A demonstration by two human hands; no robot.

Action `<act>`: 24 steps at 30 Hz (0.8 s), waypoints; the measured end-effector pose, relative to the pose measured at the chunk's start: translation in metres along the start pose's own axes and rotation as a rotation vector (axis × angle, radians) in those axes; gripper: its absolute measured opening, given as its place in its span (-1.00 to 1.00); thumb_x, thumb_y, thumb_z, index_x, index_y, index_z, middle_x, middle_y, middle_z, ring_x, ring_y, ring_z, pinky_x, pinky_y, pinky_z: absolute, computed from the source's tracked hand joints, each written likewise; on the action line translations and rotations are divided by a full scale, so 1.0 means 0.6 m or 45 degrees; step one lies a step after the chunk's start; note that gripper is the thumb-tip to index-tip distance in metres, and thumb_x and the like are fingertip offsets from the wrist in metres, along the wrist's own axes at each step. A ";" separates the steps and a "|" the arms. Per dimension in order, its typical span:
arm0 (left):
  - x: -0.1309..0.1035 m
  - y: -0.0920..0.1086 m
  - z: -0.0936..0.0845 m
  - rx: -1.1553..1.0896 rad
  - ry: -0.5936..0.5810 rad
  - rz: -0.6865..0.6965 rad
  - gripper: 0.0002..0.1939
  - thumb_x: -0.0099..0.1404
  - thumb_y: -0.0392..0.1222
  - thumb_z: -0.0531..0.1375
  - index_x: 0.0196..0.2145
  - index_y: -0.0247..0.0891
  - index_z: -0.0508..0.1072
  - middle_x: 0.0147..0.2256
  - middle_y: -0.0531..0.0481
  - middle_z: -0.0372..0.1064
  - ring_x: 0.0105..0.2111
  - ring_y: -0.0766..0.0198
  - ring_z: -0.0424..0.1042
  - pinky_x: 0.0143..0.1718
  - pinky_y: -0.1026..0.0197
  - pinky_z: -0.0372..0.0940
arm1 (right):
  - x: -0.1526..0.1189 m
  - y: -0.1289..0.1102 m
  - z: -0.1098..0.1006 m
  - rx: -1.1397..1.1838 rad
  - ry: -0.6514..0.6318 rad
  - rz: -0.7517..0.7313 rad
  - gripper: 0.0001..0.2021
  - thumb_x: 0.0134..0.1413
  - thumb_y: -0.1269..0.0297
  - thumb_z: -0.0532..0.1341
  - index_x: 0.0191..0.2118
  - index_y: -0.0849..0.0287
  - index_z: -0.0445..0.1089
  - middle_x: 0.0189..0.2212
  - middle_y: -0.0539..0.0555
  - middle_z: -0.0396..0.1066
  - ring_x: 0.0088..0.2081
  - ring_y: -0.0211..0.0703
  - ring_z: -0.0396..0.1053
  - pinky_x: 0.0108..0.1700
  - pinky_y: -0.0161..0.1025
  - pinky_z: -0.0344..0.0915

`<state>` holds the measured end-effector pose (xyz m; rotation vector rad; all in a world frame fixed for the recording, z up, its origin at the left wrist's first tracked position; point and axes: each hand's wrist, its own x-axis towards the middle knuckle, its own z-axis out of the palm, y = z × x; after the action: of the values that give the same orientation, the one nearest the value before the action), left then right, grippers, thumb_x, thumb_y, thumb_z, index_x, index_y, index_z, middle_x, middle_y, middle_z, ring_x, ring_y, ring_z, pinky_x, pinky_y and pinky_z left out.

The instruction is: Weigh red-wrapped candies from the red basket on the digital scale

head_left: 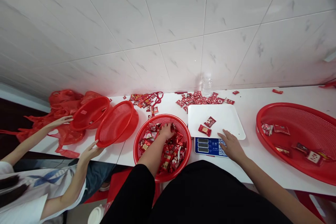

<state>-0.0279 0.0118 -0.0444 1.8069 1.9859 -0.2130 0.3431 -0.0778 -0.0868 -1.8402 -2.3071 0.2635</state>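
My left hand [166, 132] reaches into a red mesh basket [137, 147] full of small wrapped snack packets [168, 155]. Its fingers are spread over the packets, and I see none gripped. My right hand [231, 144] is open, fingers apart, at the front edge of a white tray [225, 117] and over the keys of a blue-panelled digital scale [210, 146]. On the tray lie two red packets, a darker one [210, 122] behind a brighter one [204, 130].
A large red basket [262, 112] with several packets stands right. Loose red packets [198, 98] and a clear bottle [207, 85] sit by the wall. At left, a co-worker's hands [90, 152] hold two red baskets [118, 122] beside red plastic bags [65, 101].
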 end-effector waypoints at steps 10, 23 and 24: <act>-0.021 0.037 0.035 -0.032 -0.120 0.139 -0.30 -0.01 -0.11 0.26 0.11 -0.16 0.20 0.08 -0.25 0.14 0.12 -0.23 0.06 0.05 -0.12 0.05 | 0.000 -0.003 -0.005 0.003 0.002 0.007 -0.57 0.14 0.24 0.00 0.13 0.14 0.22 0.22 0.20 0.05 0.23 0.08 -0.01 0.16 0.03 0.05; 0.010 0.064 0.047 -0.829 -0.073 -0.161 -0.56 0.11 -0.18 0.20 -0.06 -0.30 0.22 -0.15 -0.22 0.40 -0.24 0.14 0.44 -0.26 0.18 0.32 | 0.000 -0.002 -0.006 0.014 -0.012 0.011 -0.57 0.14 0.24 0.01 0.14 0.13 0.21 0.23 0.19 0.03 0.24 0.09 -0.02 0.17 0.05 0.03; 0.010 0.070 0.051 -0.907 -0.079 -0.191 -0.55 0.10 -0.19 0.20 -0.06 -0.30 0.21 -0.16 -0.22 0.40 -0.27 0.14 0.45 -0.31 0.19 0.33 | 0.000 -0.002 -0.007 0.014 -0.014 0.009 -0.57 0.14 0.24 0.01 0.14 0.12 0.20 0.23 0.19 0.03 0.24 0.09 -0.02 0.17 0.05 0.03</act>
<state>0.0191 0.0104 -0.0663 1.1818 1.8273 0.3514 0.3427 -0.0781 -0.0826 -1.8463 -2.3023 0.2868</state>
